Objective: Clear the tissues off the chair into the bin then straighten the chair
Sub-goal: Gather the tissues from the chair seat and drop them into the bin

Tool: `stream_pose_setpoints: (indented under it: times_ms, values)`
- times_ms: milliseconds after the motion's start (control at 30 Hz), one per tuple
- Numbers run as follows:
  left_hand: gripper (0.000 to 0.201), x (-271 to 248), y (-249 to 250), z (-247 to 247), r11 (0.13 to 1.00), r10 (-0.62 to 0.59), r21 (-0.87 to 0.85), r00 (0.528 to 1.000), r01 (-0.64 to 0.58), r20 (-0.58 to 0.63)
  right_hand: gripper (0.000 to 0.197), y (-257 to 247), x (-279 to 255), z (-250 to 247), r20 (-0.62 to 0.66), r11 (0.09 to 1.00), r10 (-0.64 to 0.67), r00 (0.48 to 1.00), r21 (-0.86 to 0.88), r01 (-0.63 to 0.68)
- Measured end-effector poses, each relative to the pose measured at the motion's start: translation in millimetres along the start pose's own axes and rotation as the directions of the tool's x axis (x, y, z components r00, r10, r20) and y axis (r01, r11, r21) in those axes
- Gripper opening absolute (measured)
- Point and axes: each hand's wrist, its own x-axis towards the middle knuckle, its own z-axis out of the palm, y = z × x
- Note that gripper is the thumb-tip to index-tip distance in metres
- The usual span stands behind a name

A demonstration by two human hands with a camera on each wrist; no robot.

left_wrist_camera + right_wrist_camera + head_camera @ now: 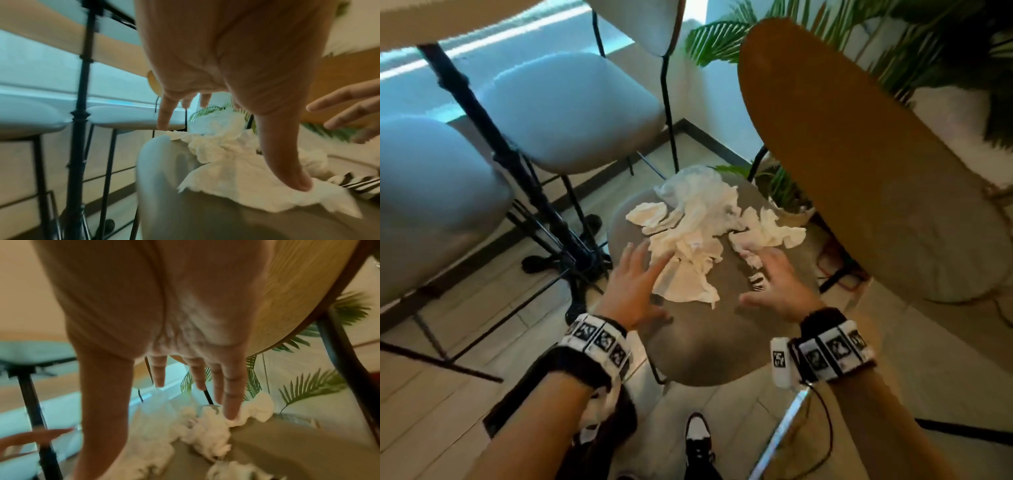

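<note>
A pile of crumpled white tissues [695, 236] covers the far half of the grey chair seat [698, 346], with a clear plastic bag [688, 181] at its back. My left hand [635, 277] hovers with fingers spread at the pile's left edge, fingertips on a tissue [246, 183]. At the pile's right side my right hand [774, 277] is spread too, over a black-and-white striped wrapper [756, 282] and tissues [207, 431]. Both hands hold nothing. The chair's wooden backrest [842, 144] rises on the right. No bin is in view.
Two pale cushioned chairs [571, 109] and a black metal table leg [517, 164] stand to the left. A potted palm [784, 192] sits behind the seat. My shoe [698, 435] is on the tiled floor in front.
</note>
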Motion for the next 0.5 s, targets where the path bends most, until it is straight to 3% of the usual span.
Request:
stream_pose_setpoints:
  times_ms: [100, 200, 300, 400, 500]
  values:
    - [0.130, 52, 16, -1, 0.997, -0.018, 0.070, 1.000, 0.017, 0.015, 0.128, 23, 46, -18, 0.095, 0.971, 0.147, 0.985, -0.206, -0.126]
    - [0.138, 86, 23, -4, 0.993, -0.059, 0.107, 0.998, 0.056, 0.027, 0.146, 41, 91, -17, 0.126, 0.869, 0.056, 0.990, -0.495, 0.014]
    - [0.134, 104, 21, 1, 0.990, -0.099, 0.113, 0.987, 0.085, 0.125, 0.130, 47, 111, -16, 0.174, 0.771, 0.007, 0.985, -0.628, 0.105]
    - [0.117, 103, 20, 13, 0.985, -0.094, 0.158, 0.976, 0.063, 0.199, 0.092, 44, 103, -9, 0.183, 0.810, -0.066, 0.981, -0.564, 0.160]
    - [0.089, 94, 17, 14, 0.982, -0.038, 0.189, 0.989, 0.011, 0.143, 0.069, 43, 92, 2, 0.175, 0.835, -0.150, 0.973, -0.504, 0.220]
